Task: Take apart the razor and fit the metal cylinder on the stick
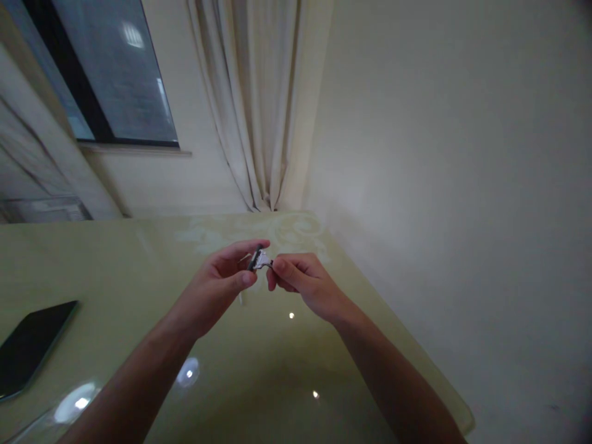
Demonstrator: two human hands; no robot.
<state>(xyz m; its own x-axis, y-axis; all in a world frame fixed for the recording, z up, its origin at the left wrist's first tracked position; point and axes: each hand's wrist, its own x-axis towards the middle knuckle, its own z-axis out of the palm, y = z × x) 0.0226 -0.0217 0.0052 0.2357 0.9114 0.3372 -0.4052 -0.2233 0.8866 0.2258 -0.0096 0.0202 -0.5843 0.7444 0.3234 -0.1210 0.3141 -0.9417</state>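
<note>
Your left hand (222, 277) angles inward, thumb and fingers parted in a loose C about the black bar of a small silver-and-black piece (262, 259); whether it grips, you can't tell. Your right hand (303, 275) pinches the silver end, fingers curled. A flat black device (34, 348) lies left on the glossy green table (259, 370); beyond are a window (115, 68), beige curtain (259, 92) and pale wall (453, 185).
</note>
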